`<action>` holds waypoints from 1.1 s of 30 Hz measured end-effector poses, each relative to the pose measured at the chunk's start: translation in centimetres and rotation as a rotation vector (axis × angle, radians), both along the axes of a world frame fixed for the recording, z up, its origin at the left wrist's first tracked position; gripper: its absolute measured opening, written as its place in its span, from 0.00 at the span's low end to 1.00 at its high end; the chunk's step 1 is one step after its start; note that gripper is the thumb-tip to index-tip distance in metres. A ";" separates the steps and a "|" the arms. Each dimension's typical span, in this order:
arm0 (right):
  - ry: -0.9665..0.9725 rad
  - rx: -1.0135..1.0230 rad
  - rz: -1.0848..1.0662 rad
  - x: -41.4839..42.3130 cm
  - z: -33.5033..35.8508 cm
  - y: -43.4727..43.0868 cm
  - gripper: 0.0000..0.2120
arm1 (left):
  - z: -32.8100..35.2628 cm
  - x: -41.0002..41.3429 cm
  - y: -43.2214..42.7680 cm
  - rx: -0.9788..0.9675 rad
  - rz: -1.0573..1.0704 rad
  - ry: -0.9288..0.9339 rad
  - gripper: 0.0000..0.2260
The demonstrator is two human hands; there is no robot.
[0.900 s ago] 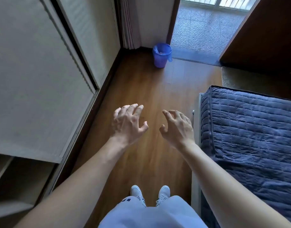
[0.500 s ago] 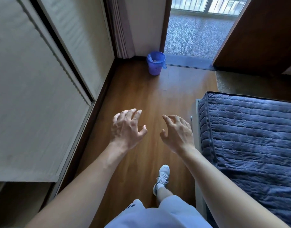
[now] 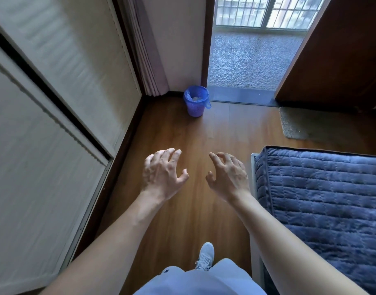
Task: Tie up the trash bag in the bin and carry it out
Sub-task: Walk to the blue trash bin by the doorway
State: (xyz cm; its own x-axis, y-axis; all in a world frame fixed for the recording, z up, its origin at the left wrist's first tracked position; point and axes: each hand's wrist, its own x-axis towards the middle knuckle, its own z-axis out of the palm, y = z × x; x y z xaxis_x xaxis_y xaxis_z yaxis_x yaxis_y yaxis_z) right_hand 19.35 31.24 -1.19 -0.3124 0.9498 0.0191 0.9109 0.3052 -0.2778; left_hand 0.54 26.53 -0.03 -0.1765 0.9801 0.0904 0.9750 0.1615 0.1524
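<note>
A small purple perforated bin (image 3: 196, 106) stands on the wooden floor in the far corner, beside the balcony doorway. A blue trash bag (image 3: 206, 103) lines it and folds over the rim, with pale rubbish inside. My left hand (image 3: 162, 173) and my right hand (image 3: 228, 175) are held out in front of me, palms down, fingers spread and curled, holding nothing. Both hands are well short of the bin, with bare floor between.
A sliding wardrobe (image 3: 46, 116) runs along the left. A bed with a blue quilt (image 3: 323, 194) fills the right. A curtain (image 3: 146, 60) hangs in the corner, a brown door (image 3: 340, 50) stands open, and a doormat (image 3: 299, 122) lies near it. My shoe (image 3: 205, 255) is on the floor.
The view has tilted up and moved forward, so the bin sits lower and larger in frame. One foot has stepped ahead. Both hands stay open in the same pose.
</note>
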 end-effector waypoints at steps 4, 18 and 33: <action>0.004 0.001 0.013 0.9 0.1 5.3 0.28 | -0.1 0.8 5.1 -0.002 0.014 0.015 0.28; -0.004 -0.043 0.021 -1.1 -1.2 19.2 0.28 | -1.4 -1.6 18.8 -0.040 0.022 0.013 0.28; -0.036 -0.024 -0.070 -15.1 -0.2 40.4 0.28 | -0.4 -18.1 41.3 -0.004 -0.038 0.013 0.28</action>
State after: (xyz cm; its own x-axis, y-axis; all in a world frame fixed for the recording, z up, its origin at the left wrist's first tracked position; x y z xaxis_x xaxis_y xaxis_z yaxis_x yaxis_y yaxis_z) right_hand 4.23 71.67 -1.35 -0.2457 0.9692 -0.0135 0.9392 0.2346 -0.2507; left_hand -17.52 67.81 -0.43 -0.1377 0.9865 0.0882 0.9824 0.1247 0.1393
